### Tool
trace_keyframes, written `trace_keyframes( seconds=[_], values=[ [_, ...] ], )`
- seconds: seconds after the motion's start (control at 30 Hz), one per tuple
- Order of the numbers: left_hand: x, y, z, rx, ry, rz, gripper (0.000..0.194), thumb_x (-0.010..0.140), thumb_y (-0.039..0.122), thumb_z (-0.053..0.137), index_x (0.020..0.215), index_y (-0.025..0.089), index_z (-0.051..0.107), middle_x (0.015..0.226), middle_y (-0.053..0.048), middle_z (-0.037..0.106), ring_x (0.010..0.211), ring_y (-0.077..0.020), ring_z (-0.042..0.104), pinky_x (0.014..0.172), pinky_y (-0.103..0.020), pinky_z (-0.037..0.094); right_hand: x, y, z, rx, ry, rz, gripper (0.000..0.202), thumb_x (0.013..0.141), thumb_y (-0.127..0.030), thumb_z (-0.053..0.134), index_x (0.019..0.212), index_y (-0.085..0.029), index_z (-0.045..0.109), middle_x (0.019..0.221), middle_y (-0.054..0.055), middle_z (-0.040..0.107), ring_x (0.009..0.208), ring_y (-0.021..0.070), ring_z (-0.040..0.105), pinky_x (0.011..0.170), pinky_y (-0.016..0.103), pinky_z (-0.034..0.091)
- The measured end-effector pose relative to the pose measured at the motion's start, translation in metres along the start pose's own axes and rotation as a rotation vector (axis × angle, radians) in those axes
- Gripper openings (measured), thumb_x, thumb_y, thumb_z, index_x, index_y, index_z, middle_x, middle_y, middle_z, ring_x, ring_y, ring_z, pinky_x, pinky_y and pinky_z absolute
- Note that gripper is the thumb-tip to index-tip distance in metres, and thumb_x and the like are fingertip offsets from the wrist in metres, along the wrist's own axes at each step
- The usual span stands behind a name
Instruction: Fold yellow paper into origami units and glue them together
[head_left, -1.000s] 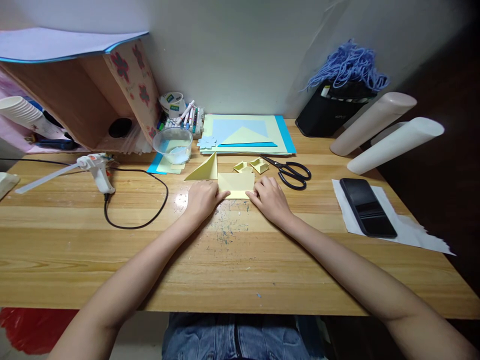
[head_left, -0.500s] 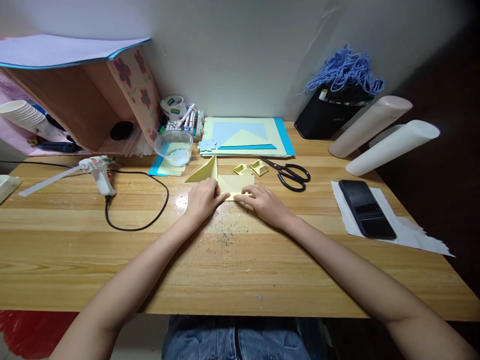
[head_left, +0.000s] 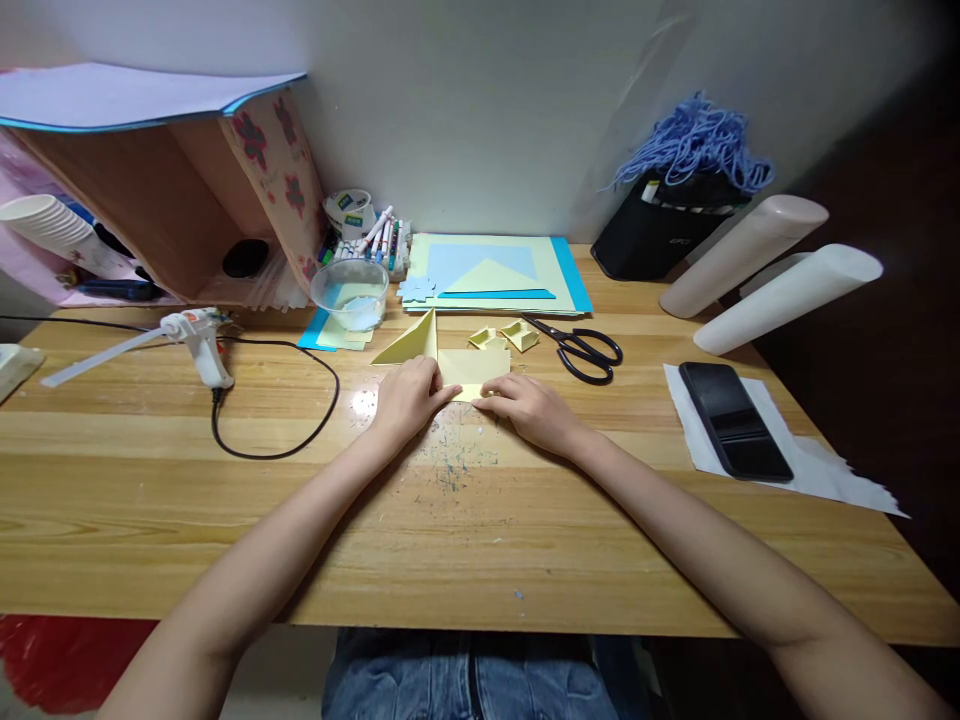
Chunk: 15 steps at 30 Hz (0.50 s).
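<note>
A pale yellow sheet of paper (head_left: 474, 366) lies on the wooden table in front of me, a narrow strip folded up along its near edge. My left hand (head_left: 411, 398) grips its left end, thumb laid along the fold and fingers curled. At the right end my right hand (head_left: 531, 408) pinches the folded edge, with thumb and index finger close together. Just behind the left hand stands a larger folded yellow paper triangle (head_left: 411, 342). Two small folded yellow paper pieces (head_left: 520, 336) sit beyond the sheet, beside black-handled scissors (head_left: 581, 352).
Left are a glue gun (head_left: 196, 345) with a looped cord and a cardboard box (head_left: 277, 190). A clear plastic bowl (head_left: 349, 292), markers (head_left: 379, 240) and stacked paper (head_left: 571, 275) line the back. A phone (head_left: 733, 420) and two paper rolls (head_left: 787, 298) are right.
The view has shifted slightly. My right thumb has slid a little toward me along the sheet's near edge; the left hand keeps its hold.
</note>
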<state>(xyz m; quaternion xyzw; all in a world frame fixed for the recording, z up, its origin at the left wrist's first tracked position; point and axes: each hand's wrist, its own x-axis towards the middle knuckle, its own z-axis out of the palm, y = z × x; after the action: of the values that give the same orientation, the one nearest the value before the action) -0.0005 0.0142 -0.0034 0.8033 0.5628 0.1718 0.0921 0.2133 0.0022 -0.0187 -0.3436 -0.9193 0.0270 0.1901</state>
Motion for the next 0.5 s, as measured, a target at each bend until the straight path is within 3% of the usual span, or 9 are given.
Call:
trace_keyframes(
  seconds=[0.33,0.5],
  values=[
    [0.001,0.001,0.002,0.037,0.018,0.103,0.021,0.079,0.037,0.055,0.075,0.017,0.051,0.077,-0.003,0.056,0.070,-0.0160,0.049,0.057,-0.027,0.029,-0.002,0.004,-0.003,-0.076,0.175,-0.019,0.022,0.084,-0.012,0.048,0.069,-0.017,0.063,0.076,0.003,0.066,0.077,0.0157,0.050,0.057,0.025,0.034],
    [0.002,0.001,0.002,0.045,0.008,0.184,0.018,0.082,0.034,0.052,0.075,0.017,0.054,0.080,-0.005,0.058,0.071,-0.0164,0.050,0.059,-0.027,0.031,-0.004,0.013,-0.010,-0.098,0.126,-0.092,0.026,0.081,-0.007,0.045,0.063,-0.017,0.061,0.069,0.002,0.063,0.069,0.0132,0.050,0.056,0.025,0.032]
  ],
)
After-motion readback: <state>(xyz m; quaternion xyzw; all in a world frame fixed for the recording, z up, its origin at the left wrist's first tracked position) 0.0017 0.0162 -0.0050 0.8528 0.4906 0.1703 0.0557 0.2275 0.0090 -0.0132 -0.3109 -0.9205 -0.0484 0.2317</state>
